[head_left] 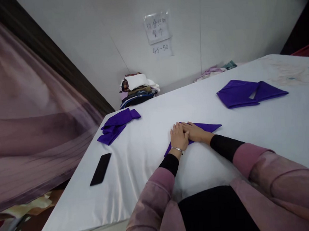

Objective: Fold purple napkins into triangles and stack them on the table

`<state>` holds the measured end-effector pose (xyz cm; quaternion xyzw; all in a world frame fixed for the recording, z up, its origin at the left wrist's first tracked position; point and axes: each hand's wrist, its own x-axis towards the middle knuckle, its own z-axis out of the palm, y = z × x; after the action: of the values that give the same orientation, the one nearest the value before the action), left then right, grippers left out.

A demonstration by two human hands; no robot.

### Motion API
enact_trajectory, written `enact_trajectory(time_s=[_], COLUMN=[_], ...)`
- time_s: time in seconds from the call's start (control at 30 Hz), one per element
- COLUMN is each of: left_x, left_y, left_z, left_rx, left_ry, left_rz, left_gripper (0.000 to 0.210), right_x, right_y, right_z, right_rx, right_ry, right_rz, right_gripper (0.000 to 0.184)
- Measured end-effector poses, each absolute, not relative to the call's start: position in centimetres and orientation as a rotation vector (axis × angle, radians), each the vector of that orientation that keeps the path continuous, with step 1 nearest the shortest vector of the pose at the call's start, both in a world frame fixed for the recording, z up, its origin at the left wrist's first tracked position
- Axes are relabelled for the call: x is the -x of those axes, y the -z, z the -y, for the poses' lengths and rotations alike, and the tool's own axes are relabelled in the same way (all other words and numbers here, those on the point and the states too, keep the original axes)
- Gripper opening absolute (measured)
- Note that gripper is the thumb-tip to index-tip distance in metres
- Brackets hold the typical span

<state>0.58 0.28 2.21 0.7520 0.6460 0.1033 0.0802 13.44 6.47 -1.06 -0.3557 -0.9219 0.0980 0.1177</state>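
A folded purple cloth napkin (209, 127) lies on the white-covered table (146, 157) in front of me. Both my hands press down on it, so its middle is hidden and only its pointed ends show. My left hand (179, 138) rests flat with fingers stretched forward, a bracelet at the wrist. Palm down, my right hand (194, 131) reaches in from the right, its fingers flat and touching those of the left. Neither hand is closed around the cloth.
A crumpled purple cloth (117, 124) and a black phone-like slab (100, 169) lie at left. Another folded purple cloth (243, 93) lies at right. Stacked clothes (137, 88) stand behind the table, below a paper sign (157, 28). A sheer curtain (39, 119) hangs at left.
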Motion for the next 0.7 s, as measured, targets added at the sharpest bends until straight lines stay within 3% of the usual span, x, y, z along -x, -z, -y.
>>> enact_trajectory(time_s=[0.7], left_x=[0.6], left_y=[-0.8], left_z=[-1.0], left_rx=[-2.385], left_ry=[-0.027], left_rz=[-1.75], left_gripper=[0.083], right_x=[-14.1], right_y=[1.3], right_z=[-7.6], right_rx=[1.151], right_ry=[-0.752], right_rz=[2.236], right_gripper=[0.065])
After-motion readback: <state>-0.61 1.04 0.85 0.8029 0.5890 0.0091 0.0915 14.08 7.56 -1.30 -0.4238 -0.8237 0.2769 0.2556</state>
